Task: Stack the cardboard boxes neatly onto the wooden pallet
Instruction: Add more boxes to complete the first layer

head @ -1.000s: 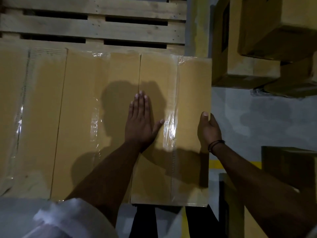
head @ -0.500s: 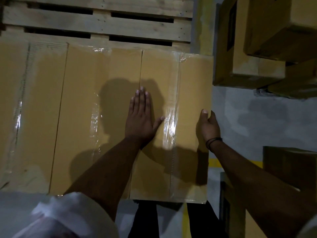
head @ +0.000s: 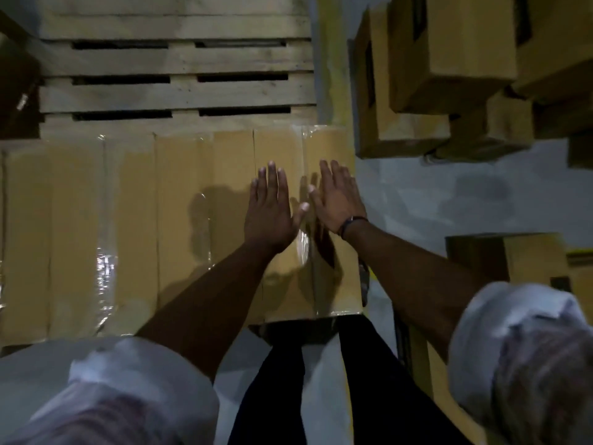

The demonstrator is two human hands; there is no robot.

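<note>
**On the pallet's near right corner: squaring the last box**

On the near edge of the wooden pallet, my left hand and right hand lie flat and open on the rightmost cardboard box, gripping nothing. I judge I'm pressing it flush against the neighbouring box so the row sits even. More loose boxes wait on the floor.

Warehouse floor: wooden pallet, taped cardboard boxes, more cartons piled on grey concrete.
</note>
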